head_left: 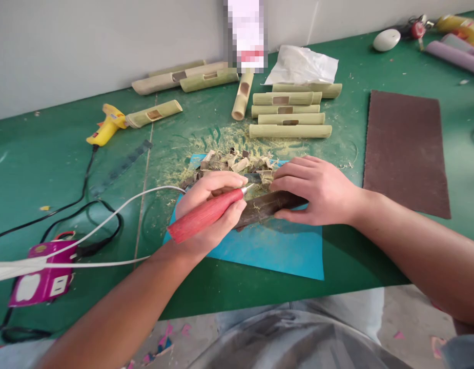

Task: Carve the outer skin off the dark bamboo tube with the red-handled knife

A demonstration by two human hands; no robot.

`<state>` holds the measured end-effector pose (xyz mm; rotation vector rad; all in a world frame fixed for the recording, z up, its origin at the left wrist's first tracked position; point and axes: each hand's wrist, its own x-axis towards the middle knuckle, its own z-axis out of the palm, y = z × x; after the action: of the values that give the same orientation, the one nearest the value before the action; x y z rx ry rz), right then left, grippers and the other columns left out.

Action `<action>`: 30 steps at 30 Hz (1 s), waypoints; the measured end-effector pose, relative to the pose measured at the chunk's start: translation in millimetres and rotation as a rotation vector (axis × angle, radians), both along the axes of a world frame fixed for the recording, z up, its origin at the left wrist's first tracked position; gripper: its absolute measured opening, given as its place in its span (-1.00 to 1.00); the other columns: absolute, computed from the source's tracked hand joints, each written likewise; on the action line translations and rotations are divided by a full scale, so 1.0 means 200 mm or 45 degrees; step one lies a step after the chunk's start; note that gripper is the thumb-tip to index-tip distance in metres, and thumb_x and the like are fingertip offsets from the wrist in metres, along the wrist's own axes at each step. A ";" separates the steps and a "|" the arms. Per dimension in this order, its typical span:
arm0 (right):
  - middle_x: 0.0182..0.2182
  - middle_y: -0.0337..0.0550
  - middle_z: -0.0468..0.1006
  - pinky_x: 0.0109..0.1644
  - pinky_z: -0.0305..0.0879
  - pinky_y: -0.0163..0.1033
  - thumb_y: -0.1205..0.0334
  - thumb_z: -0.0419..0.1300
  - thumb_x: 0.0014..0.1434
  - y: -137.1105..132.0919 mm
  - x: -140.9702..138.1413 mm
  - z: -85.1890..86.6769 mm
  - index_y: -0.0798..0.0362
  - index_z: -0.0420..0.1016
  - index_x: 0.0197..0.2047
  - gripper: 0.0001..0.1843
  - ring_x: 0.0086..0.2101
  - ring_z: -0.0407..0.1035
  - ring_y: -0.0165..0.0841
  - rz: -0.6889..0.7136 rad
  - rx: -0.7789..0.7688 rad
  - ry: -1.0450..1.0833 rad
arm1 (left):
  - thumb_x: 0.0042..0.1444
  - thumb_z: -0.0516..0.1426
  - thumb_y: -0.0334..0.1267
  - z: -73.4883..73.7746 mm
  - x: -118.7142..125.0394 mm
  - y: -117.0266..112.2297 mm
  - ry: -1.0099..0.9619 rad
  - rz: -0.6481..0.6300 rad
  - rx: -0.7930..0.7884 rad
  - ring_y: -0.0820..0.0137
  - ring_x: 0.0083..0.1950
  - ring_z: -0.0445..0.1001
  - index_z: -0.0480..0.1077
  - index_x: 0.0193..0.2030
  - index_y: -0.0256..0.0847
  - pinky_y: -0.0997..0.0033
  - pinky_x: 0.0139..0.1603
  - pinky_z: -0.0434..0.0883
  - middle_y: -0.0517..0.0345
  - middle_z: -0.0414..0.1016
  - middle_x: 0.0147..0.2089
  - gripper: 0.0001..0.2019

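Note:
My left hand (209, 205) is closed round a red-handled carving tool (200, 218) whose metal tip rests on a dark bamboo piece (265, 205). That piece lies on a blue sheet (275, 248) on the green table. My right hand (317, 190) presses down on the right part of the dark bamboo, fingers curled over it. Behind both hands sits a heap of bamboo chips (232, 164) and yellow sawdust.
Several pale bamboo tubes (288, 120) with cut slots lie behind the sawdust, others by the wall. A yellow glue gun (106, 124) is at the left, a purple power strip (42, 277) with cords at the near left. A brown sandpaper sheet (406, 148) lies right.

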<state>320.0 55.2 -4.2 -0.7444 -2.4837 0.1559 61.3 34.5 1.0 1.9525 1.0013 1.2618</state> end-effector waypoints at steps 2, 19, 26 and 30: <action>-0.11 0.01 0.66 -0.15 0.34 -0.11 -0.06 0.31 0.28 0.00 0.00 0.00 0.10 0.56 -0.04 -0.61 -0.20 0.49 -0.19 0.028 -0.004 -0.001 | 0.22 0.30 -0.39 0.02 0.01 -0.01 0.121 0.030 0.093 0.35 -0.02 0.66 0.51 -0.11 -0.17 0.27 0.07 0.62 0.12 0.66 -0.03 -0.87; -0.10 -0.01 0.64 -0.15 0.49 -0.14 -0.07 0.27 0.35 -0.05 -0.04 0.03 0.07 0.46 0.14 -0.55 -0.15 0.55 -0.24 -0.056 0.236 0.256 | 0.17 0.34 -0.32 0.06 0.01 -0.07 0.281 0.134 0.179 0.33 -0.12 0.66 0.47 0.04 -0.10 0.27 -0.02 0.65 0.17 0.66 -0.10 -0.69; -0.14 -0.01 0.65 -0.27 0.45 -0.21 0.10 0.07 0.48 -0.18 -0.19 0.03 0.12 0.48 0.12 -0.67 -0.25 0.54 -0.32 -0.117 0.370 0.236 | 0.23 0.34 -0.03 0.01 0.07 -0.14 0.260 0.077 0.143 0.32 -0.23 0.68 0.35 0.25 -0.09 0.28 -0.17 0.67 0.13 0.69 -0.15 -0.48; -0.17 -0.04 0.66 -0.31 0.42 -0.21 0.17 0.06 0.47 -0.20 -0.21 0.03 0.07 0.50 0.07 -0.73 -0.31 0.50 -0.34 -0.122 0.338 0.240 | 0.27 0.26 0.15 -0.01 0.07 -0.16 0.268 0.023 0.109 0.23 -0.12 0.69 0.31 0.33 -0.04 0.18 -0.09 0.69 0.03 0.67 -0.01 -0.40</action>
<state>277.4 15.0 2.7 -0.6988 -2.2284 -0.1315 75.6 3.1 -0.3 2.1824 1.0846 1.1429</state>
